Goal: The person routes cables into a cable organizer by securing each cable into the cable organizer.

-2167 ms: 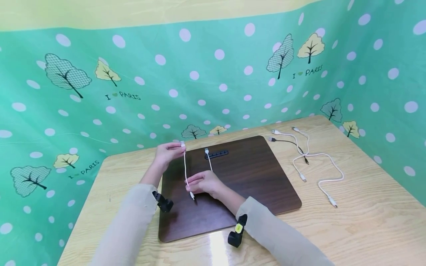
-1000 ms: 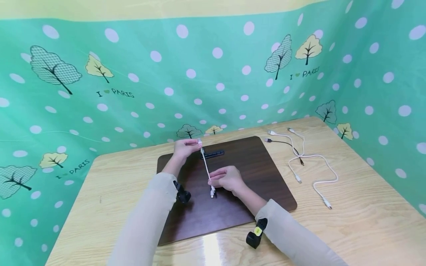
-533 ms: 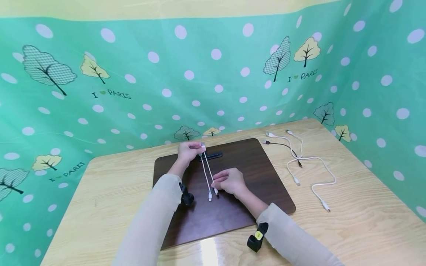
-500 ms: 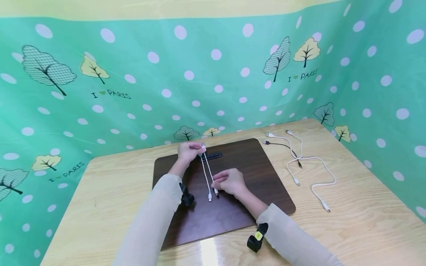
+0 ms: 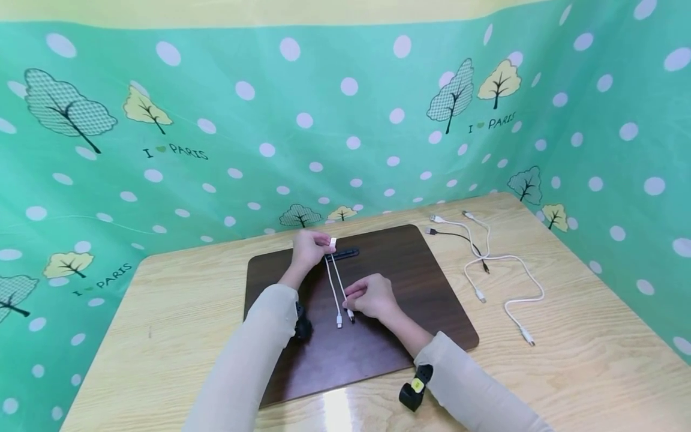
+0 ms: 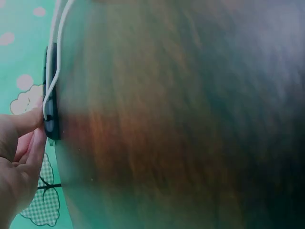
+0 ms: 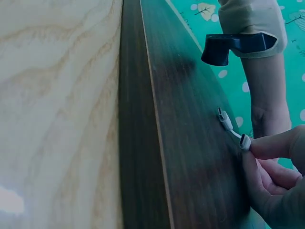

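Since the earliest frame the held white cable (image 5: 339,278) has crossed from the left of its twin to its right, and its plug has come down to the black strip (image 5: 348,253); the two now lie nearly side by side, so I'd judge the work is at lining this one up there, though whether it is seated I cannot tell. The left hand (image 5: 312,249) pinches the cable's broad, flat-sided plug; the right hand (image 5: 372,297), at four o'clock from it, grips the lower end by thumb and finger, just above a small rounded connector. At the held cable's nine o'clock runs the second white cable (image 5: 331,282), smooth and slender. The strip, dark and narrow with rounded ends, sits at twelve o'clock on the brown board (image 5: 410,288), a thin wood-grained slab with rounded corners. Out at two to three o'clock, loose white cables (image 5: 502,257) curl over a thin black cable (image 5: 459,234) on the pale, faintly glossy wood-grain table (image 5: 189,312). Beyond hangs creased green cloth (image 5: 216,72), dotted white.
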Demonstrator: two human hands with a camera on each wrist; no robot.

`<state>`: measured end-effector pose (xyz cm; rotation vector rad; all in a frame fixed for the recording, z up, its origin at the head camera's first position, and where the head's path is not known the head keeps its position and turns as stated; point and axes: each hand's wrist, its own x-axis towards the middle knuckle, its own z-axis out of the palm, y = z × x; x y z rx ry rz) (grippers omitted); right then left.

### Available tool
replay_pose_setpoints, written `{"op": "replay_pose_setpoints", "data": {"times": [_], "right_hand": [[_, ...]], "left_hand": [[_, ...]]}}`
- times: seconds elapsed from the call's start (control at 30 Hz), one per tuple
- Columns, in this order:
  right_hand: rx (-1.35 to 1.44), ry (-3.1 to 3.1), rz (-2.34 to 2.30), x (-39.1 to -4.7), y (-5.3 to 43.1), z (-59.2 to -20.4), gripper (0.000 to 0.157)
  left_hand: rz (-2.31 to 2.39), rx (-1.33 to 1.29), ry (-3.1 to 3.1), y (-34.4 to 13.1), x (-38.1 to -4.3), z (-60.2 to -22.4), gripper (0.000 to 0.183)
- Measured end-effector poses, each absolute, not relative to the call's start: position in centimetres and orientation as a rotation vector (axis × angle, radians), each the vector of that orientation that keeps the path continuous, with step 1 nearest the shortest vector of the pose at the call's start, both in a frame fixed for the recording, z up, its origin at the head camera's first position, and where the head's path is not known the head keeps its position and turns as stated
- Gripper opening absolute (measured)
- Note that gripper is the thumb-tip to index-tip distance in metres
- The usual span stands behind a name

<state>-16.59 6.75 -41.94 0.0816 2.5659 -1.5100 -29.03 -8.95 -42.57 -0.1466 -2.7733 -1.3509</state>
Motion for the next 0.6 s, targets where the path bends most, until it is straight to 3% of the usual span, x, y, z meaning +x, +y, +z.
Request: {"op": "replay_pose_setpoints", "data": {"times": [0.6], "right_hand": [[0.054, 2.607, -1.525, -15.99, 6.36, -42.16, 0.02]], "left_hand": [[-1.222, -0.232, -2.891, -9.35, -29.37, -42.17, 0.034]]}}
